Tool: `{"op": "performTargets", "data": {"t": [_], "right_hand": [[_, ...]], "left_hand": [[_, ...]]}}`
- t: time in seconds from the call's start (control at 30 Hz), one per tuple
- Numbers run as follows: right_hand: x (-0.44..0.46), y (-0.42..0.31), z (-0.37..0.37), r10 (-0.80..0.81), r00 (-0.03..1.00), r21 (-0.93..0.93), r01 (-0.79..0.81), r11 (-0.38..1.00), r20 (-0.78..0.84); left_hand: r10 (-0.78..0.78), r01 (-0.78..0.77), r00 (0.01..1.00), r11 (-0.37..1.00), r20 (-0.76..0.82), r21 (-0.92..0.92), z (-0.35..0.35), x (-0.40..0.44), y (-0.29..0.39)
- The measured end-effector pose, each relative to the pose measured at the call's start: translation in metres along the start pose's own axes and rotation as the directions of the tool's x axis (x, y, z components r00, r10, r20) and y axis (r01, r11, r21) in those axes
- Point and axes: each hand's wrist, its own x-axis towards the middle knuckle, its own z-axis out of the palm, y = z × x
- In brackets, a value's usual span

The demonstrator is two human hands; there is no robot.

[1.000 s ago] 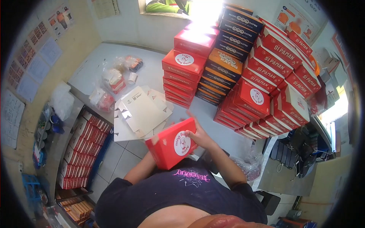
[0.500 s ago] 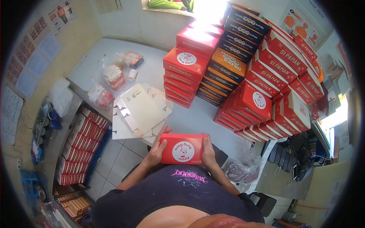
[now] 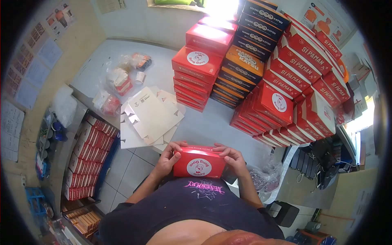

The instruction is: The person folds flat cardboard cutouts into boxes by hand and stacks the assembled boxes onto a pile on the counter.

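Observation:
A red food box [image 3: 192, 157] with a round white "Ayam Bang Dava" label is held upright against the front of my dark shirt. My left hand [image 3: 167, 160] grips its left end, thumb on the labelled face and fingers over the far top edge. At the right end, my right hand [image 3: 233, 158] has its fingers bent over the top edge and corner. Flat white unfolded box blanks [image 3: 153, 116] lie overlapping on the table just beyond my left hand.
Stacks of red boxes [image 3: 192, 75], dark Mang Katsu boxes [image 3: 241, 77] and Si Paman boxes [image 3: 302, 61] stand on the table [image 3: 163, 53]. Plastic-wrapped packs [image 3: 120, 83] lie at its left. A shelf of red boxes [image 3: 90, 155] stands left; a clear plastic bag [image 3: 263, 177] is at right.
My right hand has shifted from the box's right side to its top edge and corner. The box has tilted, showing more of its top edge, and moved slightly right.

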Motion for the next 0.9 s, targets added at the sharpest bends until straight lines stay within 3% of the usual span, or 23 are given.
{"op": "performTargets", "data": {"t": [0.07, 0.13, 0.2, 0.33, 0.4, 0.43, 0.5, 0.57, 0.63, 0.8, 0.9], "right_hand": [[0.002, -0.009, 0.0, -0.006, 0.999, -0.018, 0.007, 1.0, 0.048], [0.003, -0.013, 0.001, 0.113, 0.993, -0.065, -0.114, 0.991, -0.013], [0.002, -0.013, 0.0, 0.106, 0.994, -0.077, -0.107, 0.991, -0.012], [0.0, -0.011, -0.003, 0.034, 0.999, -0.129, -0.029, 0.991, 0.032], [0.004, -0.008, -0.003, 0.056, 0.998, -0.1, -0.055, 0.993, 0.012], [0.003, -0.005, -0.003, 0.081, 0.997, -0.071, -0.081, 0.994, -0.004], [0.0, -0.001, -0.003, 0.097, 0.995, -0.058, -0.098, 0.994, -0.011], [0.008, -0.003, -0.003, 0.092, 0.996, -0.055, -0.093, 0.994, -0.019], [0.005, -0.005, 0.009, 0.155, 0.974, 0.005, -0.156, 0.988, -0.167], [0.01, 0.021, 0.0, 0.134, 0.967, -0.008, -0.14, 0.99, -0.217], [0.009, 0.022, 0.003, 0.117, 0.967, -0.019, -0.124, 0.992, -0.225]], "left_hand": [[-0.047, 0.047, 0.998, 0.999, 0.042, -0.007, -0.004, 0.002, 0.008], [-0.094, 0.095, 0.992, 0.995, 0.083, -0.011, -0.004, 0.002, 0.013], [-0.202, 0.206, 0.976, 0.977, 0.079, -0.056, -0.002, 0.003, 0.017], [-0.116, 0.102, 0.981, 0.99, 0.155, 0.099, -0.002, 0.005, 0.03], [-0.255, 0.256, 0.967, 0.963, -0.022, 0.082, 0.005, 0.004, 0.03], [-0.262, 0.263, 0.965, 0.962, -0.025, 0.079, 0.005, 0.004, 0.022], [-0.241, 0.259, 0.954, 0.962, -0.181, 0.087, 0.001, 0.008, 0.006], [-0.203, 0.224, 0.964, 0.967, -0.169, 0.118, 0.0, 0.007, 0.006], [-0.19, 0.214, 0.966, 0.968, -0.172, 0.132, 0.004, 0.0, 0.003], [-0.187, 0.235, 0.951, 0.955, -0.246, 0.184, 0.009, 0.01, 0.011], [-0.194, 0.228, 0.964, 0.955, -0.182, 0.189, 0.006, 0.008, 0.006]]}}
